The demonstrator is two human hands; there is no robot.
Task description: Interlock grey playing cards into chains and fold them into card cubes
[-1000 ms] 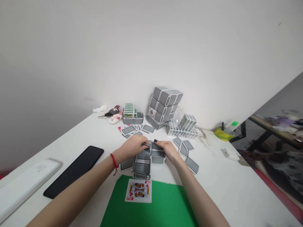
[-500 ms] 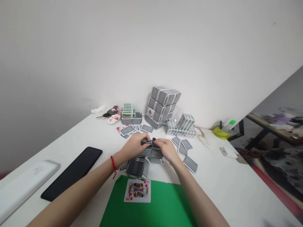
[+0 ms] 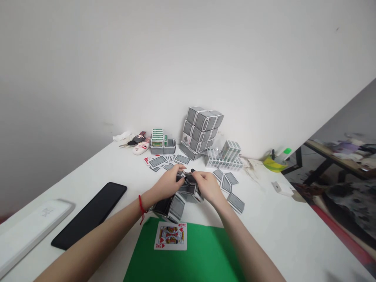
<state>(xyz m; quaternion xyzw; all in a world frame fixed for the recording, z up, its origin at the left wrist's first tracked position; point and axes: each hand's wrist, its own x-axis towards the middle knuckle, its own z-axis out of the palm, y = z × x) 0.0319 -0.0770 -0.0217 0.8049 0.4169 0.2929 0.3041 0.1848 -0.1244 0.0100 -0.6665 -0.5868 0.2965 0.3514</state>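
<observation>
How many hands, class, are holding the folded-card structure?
2: the left hand on the folded-card structure's left part, the right hand on its right; some fingers are hidden.

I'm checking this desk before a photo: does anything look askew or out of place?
The card-block tower near the wall looks tilted, though lens distortion may exaggerate it. The king of hearts lies face up on the green sheet, unlike most loose cards, which lie face down. I see no spill.
</observation>
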